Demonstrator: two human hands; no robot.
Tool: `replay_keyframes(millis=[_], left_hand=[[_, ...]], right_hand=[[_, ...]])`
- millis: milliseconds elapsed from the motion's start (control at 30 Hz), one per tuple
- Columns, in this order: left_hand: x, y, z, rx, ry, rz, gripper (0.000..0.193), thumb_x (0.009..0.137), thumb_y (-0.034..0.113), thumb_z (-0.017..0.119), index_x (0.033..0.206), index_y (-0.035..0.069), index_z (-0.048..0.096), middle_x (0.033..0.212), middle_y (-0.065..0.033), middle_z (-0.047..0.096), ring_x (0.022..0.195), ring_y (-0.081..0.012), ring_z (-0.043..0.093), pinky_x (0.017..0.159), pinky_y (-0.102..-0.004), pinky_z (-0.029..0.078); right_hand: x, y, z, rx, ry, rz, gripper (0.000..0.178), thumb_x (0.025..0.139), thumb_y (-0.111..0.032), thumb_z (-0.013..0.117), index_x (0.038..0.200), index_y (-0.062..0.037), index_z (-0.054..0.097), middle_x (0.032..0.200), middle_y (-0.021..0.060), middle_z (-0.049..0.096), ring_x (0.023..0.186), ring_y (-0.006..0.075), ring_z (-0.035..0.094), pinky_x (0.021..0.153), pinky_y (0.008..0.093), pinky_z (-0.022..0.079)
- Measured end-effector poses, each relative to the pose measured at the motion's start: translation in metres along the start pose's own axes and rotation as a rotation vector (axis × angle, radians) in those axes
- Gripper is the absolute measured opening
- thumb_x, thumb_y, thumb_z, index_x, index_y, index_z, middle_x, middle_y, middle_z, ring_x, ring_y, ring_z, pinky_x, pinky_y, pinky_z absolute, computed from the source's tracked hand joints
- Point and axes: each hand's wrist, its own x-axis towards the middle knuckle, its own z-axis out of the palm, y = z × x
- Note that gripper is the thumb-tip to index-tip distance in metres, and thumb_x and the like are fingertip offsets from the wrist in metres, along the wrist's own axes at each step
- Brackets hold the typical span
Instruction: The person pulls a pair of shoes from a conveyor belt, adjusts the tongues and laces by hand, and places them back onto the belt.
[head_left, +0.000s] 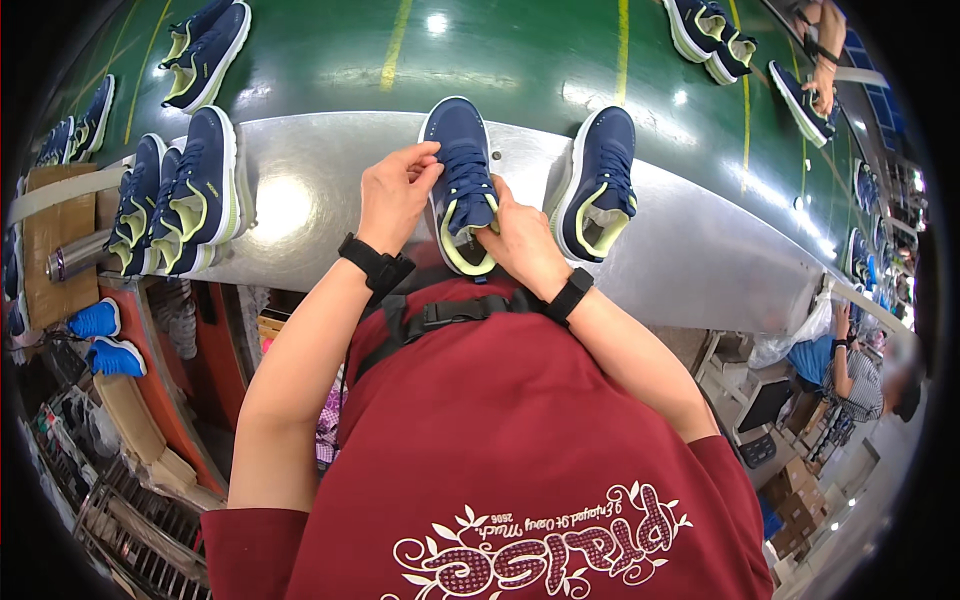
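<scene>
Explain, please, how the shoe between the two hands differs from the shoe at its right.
The right hand holds the middle shoe; no hand touches the right shoe. The middle shoe points slightly left, the right shoe slightly right. The middle shoe's opening is partly hidden by that hand; the right shoe's is uncovered. Both are dark blue, with yellow-green lining and white soles.

Shoe [462, 165] between hands [395, 200] over ledge [690, 260]; second shoe [608, 150] right, shoe group [205, 180] left; conveyor [510, 50] beyond, bearing other shoes [210, 60].

Matt cloth shoe [462, 165], smooth shiny metal ledge [320, 185], glossy belt [510, 50]; brown panel [60, 300], perhaps cardboard
</scene>
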Motion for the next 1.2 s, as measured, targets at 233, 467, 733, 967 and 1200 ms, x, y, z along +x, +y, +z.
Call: replay_keyframes(millis=[233,467,733,967,1200], left_hand=[[0.008,0.004,0.003,0.208,0.019,0.21,0.017,0.081,0.008,0.064,0.097,0.004,0.069,0.084,-0.0133,0.068,0.072,-0.0265,0.067,0.066,-0.033,0.052],[0.021,0.011,0.003,0.451,-0.076,0.278,0.02,0.076,0.005,0.066,0.095,0.005,0.069,0.082,-0.0116,0.068,0.072,-0.0237,0.067,0.065,-0.0314,0.052],[0.012,0.012,0.009,0.582,0.071,0.422,0.028,0.075,0.004,0.064,0.103,0.005,0.065,0.077,-0.0086,0.064,0.071,-0.0231,0.065,0.063,-0.0331,0.052],[-0.001,0.011,-0.002,0.479,0.003,0.441,0.041,0.081,-0.003,0.051,0.119,0.008,0.058,0.109,-0.0125,0.061,0.1,-0.03,0.059,0.084,-0.0384,0.049],[-0.001,0.029,-0.003,0.496,-0.128,0.326,0.046,0.077,-0.004,0.053,0.12,0.012,0.058,0.118,-0.0098,0.058,0.109,-0.0295,0.054,0.09,-0.0373,0.047]], right_hand=[[0.002,-0.001,-0.001,-0.018,-0.003,0.022,0.066,0.075,-0.011,0.064,0.132,0.0043,0.035,0.076,0.0274,0.063,0.079,0.0429,0.063,0.076,0.0461,0.05],[0.002,-0.006,-0.004,-0.023,-0.029,0.011,0.057,0.076,-0.008,0.061,0.126,0.0086,0.037,0.083,0.0287,0.063,0.081,0.0443,0.062,0.074,0.0466,0.05],[0.001,-0.006,-0.005,-0.011,-0.028,-0.027,0.059,0.075,-0.006,0.06,0.126,0.0118,0.036,0.084,0.0287,0.063,0.08,0.0434,0.062,0.073,0.0452,0.05],[0.001,-0.002,-0.003,0.008,-0.003,-0.035,0.06,0.074,-0.005,0.059,0.126,0.0131,0.036,0.084,0.0293,0.062,0.08,0.0432,0.063,0.072,0.0444,0.051],[0.0,0.001,-0.002,0.017,0.02,-0.037,0.059,0.075,-0.006,0.059,0.126,0.0121,0.037,0.085,0.0292,0.062,0.081,0.0444,0.062,0.072,0.0462,0.05]])
